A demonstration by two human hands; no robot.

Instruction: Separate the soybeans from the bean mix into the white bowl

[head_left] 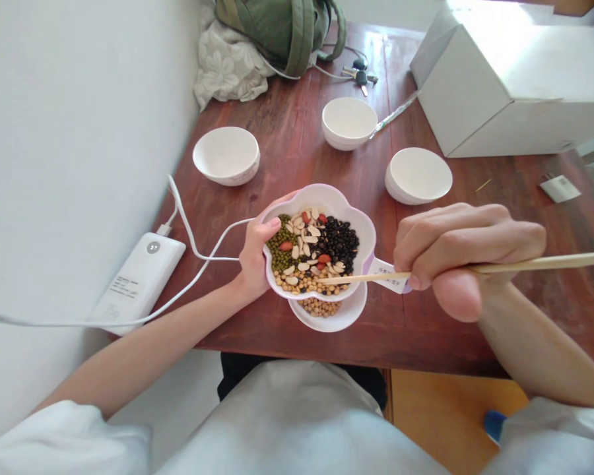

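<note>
My left hand [258,254] grips the left rim of a flower-shaped bowl [369,231], its thumb over the edge. In that bowl lie green beans [280,256], black beans [341,239], peanuts [304,241] and yellow soybeans [297,284]. My right hand [465,254] is closed around chopsticks [539,264], whose tips reach the soybeans at the front of the bowl. A tab with a printed label [389,276] sticks out at the bowl's right. Partly hidden below it, a white bowl [349,315] holds more soybeans.
Three white bowls stand farther back: left [226,155], middle [349,123] and right [418,175]. A power bank [141,277] with a white cable lies by the wall. Behind are a green bag [272,33], keys [360,76] and a large white box [480,86].
</note>
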